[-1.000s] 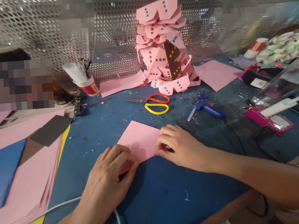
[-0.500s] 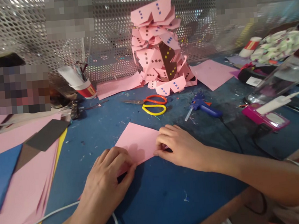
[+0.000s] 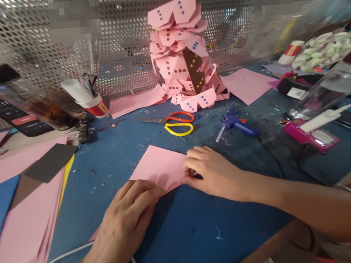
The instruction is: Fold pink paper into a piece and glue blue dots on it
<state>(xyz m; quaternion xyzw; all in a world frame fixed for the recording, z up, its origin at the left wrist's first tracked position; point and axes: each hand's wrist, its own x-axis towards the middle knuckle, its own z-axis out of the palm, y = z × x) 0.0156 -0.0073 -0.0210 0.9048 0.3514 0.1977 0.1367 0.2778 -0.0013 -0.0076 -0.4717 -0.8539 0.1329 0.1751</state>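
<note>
A sheet of pink paper lies on the blue table in front of me, its near edge running between my hands. My right hand pinches its right corner between thumb and fingers. Over the lower left part of the sheet, my left hand keeps its fingers bent and close together, pressing the near edge; its thumb is mostly hidden beneath. Scissors with one red and one yellow handle lie just beyond the sheet. A blue glue gun rests to the right of them.
Cut pink paper pieces are stacked high against the perforated metal panel. Pink sheets lie at left, near a phone, a bottle and a cup. A magenta device and a clear bottle are at right.
My left hand has shifted slightly right along the paper's near edge, and its thumb has tucked under the fingers. My right hand keeps its pinch. The view has turned slightly.
</note>
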